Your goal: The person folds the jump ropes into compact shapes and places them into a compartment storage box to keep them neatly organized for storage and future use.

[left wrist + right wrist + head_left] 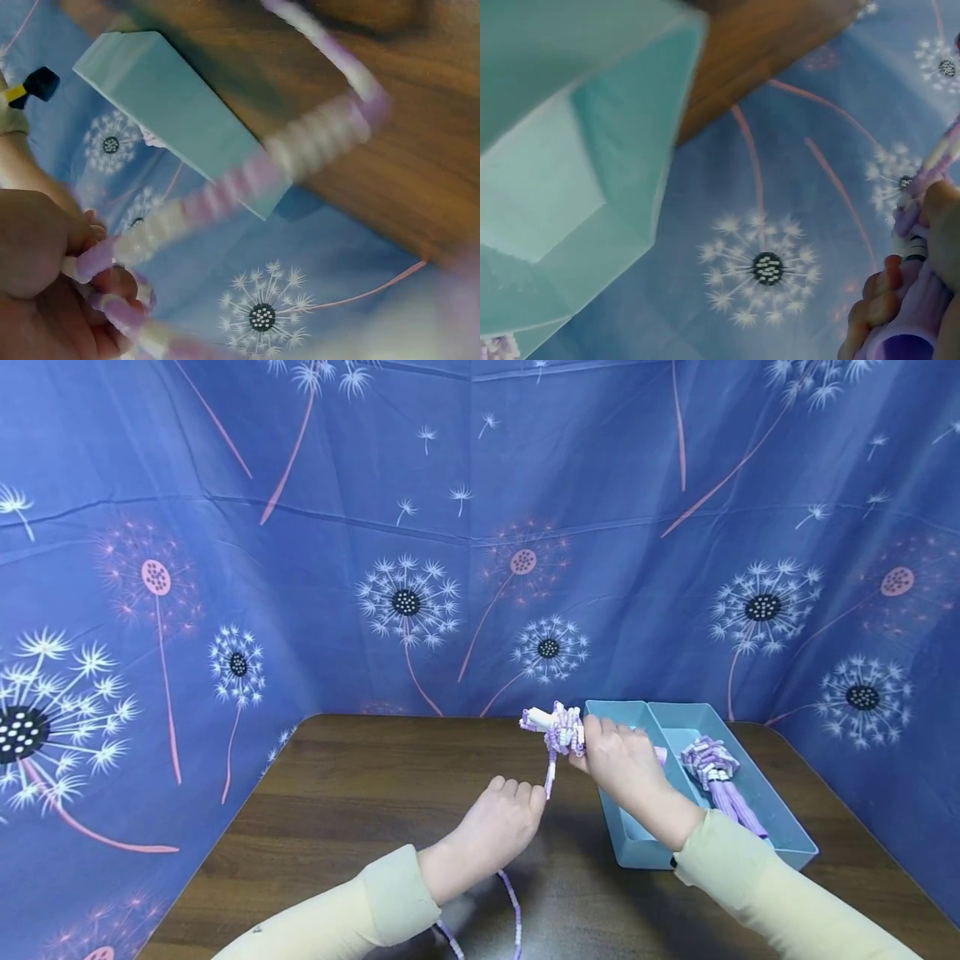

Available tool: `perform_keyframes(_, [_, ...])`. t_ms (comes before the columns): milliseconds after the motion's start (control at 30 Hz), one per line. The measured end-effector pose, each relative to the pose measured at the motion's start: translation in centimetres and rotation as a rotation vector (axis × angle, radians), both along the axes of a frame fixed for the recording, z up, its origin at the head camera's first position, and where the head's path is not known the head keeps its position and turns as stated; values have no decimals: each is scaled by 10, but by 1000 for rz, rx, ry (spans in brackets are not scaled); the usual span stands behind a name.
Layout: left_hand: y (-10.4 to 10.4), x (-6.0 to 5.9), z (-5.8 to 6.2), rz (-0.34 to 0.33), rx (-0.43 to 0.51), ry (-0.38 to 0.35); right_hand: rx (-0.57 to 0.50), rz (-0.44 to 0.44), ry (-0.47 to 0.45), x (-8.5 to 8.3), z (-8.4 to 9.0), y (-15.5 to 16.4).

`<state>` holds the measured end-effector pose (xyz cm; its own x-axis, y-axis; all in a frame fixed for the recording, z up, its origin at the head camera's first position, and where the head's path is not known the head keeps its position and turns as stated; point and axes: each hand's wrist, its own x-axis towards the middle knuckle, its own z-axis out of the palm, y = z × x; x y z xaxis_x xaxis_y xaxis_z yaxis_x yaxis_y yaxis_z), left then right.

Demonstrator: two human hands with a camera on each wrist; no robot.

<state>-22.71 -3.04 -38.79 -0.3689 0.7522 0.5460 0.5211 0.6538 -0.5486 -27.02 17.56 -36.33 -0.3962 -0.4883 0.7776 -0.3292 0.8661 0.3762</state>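
Note:
A beaded jump rope in purple and white is wound into a bundle (562, 727) in the head view. My right hand (622, 760) grips its purple handle (922, 300), whose hollow end shows in the right wrist view. Lower and to the left, my left hand (498, 827) holds a short taut length of the beaded rope (551, 775) that runs down from the bundle. Below the left hand, the rest of the rope hangs in a loop (514, 902). In the left wrist view, beaded strands (232, 187) pass by the curled fingers, partly blurred.
A light blue two-compartment tray (637, 853) stands on the brown wooden table (360, 777) under the right forearm. Its right compartment contains another wound beaded jump rope (708, 760) with a purple handle (735, 806). Blue dandelion-print cloth (637, 610) hangs behind the table.

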Motion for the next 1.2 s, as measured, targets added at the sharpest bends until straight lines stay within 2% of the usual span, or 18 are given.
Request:
perform_keyframes(133, [-3,-1,8,-54,27,14,33,-16,3,-1,-2,4])
perform_keyframes(567, [-9,-10,37,-142,-25,76,111,6,9,6,-12,1])
perform_keyframes(833, [-15,-14,52,-154,-138,33,161,117,-54,10,-20,-4])
perform_keyframes(1033, [-21,-26,61,-222,-181,19,237,168,-134,15,-15,-6])
perform_keyframes(1200, [-25,-36,62,-290,-204,42,296,211,-156,19,-14,-7])
